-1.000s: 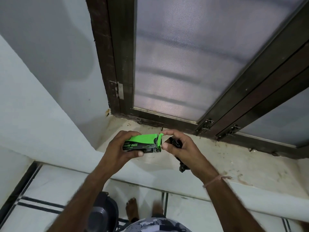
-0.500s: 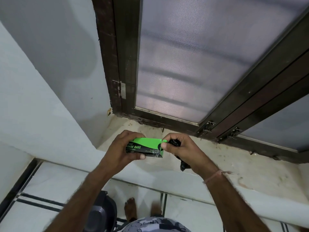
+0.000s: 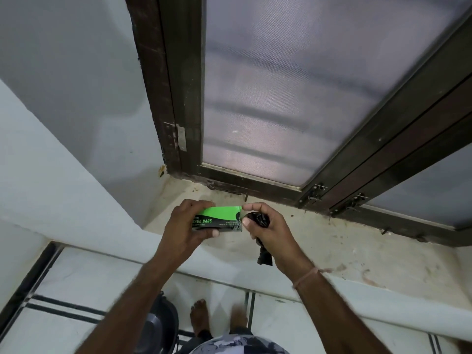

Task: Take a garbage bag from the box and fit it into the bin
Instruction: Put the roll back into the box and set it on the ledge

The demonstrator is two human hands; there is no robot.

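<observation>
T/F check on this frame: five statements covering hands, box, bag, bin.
1. The left hand grips the box. True.
2. The bag is fitted in the bin. False: the right hand holds it, bunched up.
3. The box is red. False: it is green and black.
4. The bin stands on the floor beside the person's foot. True.
5. The right hand's thumb and forefinger are at the box's end. True.

dim, even indoor light glows through the mesh window (image 3: 281, 93); wide-angle bending at edges, slight softness.
</observation>
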